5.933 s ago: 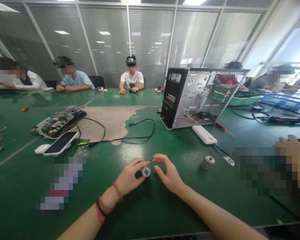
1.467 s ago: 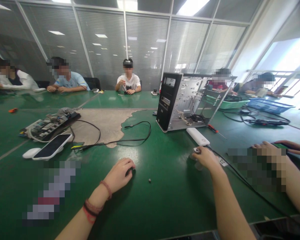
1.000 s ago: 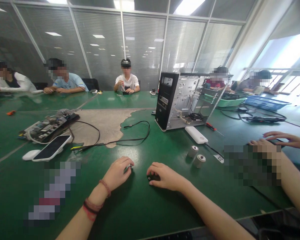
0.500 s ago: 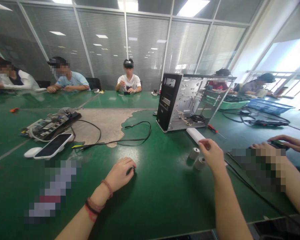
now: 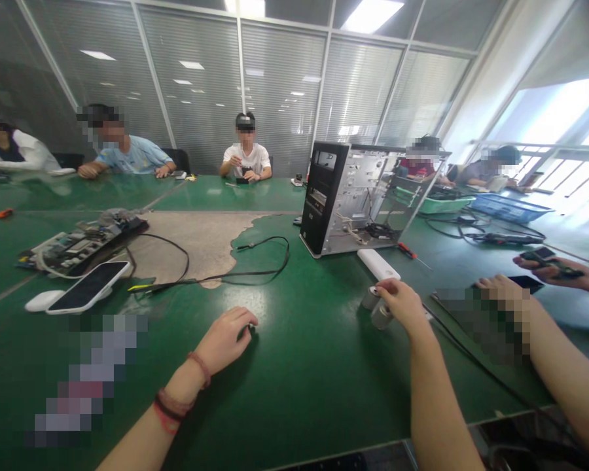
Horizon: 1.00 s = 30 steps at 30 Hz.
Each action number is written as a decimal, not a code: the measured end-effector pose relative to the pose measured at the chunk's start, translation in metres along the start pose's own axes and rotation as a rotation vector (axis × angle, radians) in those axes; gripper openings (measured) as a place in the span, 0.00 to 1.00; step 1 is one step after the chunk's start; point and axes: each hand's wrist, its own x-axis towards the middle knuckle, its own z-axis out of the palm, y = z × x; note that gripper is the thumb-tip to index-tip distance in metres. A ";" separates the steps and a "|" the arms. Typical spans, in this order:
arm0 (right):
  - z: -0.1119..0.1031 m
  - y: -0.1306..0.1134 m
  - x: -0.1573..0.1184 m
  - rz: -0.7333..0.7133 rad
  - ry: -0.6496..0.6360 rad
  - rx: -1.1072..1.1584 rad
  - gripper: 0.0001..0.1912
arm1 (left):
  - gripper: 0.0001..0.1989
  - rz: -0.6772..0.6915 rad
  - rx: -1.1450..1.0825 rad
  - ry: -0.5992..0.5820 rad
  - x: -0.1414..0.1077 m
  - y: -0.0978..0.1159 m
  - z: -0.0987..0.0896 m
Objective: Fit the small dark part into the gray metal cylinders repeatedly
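Observation:
My left hand, with bracelets at the wrist, hovers low over the green table. Its thumb and forefinger pinch together on something small and dark that I cannot make out. My right hand has its fingertips pinched at the top of a small grey metal cylinder. Whatever those fingertips hold is hidden. A second metal cylinder stands just in front of the first, below the right hand. Behind them lies a white oblong bar.
An open computer case stands behind the bar, with a screwdriver beside it. On the left lie a circuit assembly, a phone and a black cable. A neighbour's hands work at the right; other people sit opposite.
My right hand has moved from above the white bar's near end to the top of the rear metal cylinder. The left hand keeps its pinch. The view has shifted slightly.

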 end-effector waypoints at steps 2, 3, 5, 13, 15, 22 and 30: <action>0.000 0.001 0.000 -0.006 -0.003 0.008 0.13 | 0.10 0.001 0.002 0.000 0.000 0.001 0.000; 0.000 0.002 0.000 -0.007 -0.005 0.011 0.13 | 0.10 0.003 0.002 -0.001 0.000 0.002 0.000; 0.000 0.003 0.000 -0.012 -0.008 0.017 0.13 | 0.10 0.007 0.001 -0.005 0.001 0.003 0.000; 0.001 -0.004 -0.004 0.012 -0.030 0.020 0.14 | 0.09 0.009 0.007 -0.016 -0.001 0.004 0.001; -0.002 -0.006 -0.006 0.043 -0.050 0.029 0.17 | 0.10 0.008 0.010 -0.015 -0.001 0.004 0.001; -0.016 0.007 -0.026 0.033 -0.010 0.221 0.26 | 0.10 -0.002 0.006 -0.024 -0.001 0.007 0.001; -0.003 0.003 -0.069 0.073 -0.081 0.053 0.30 | 0.10 0.009 0.012 -0.025 -0.001 0.009 0.002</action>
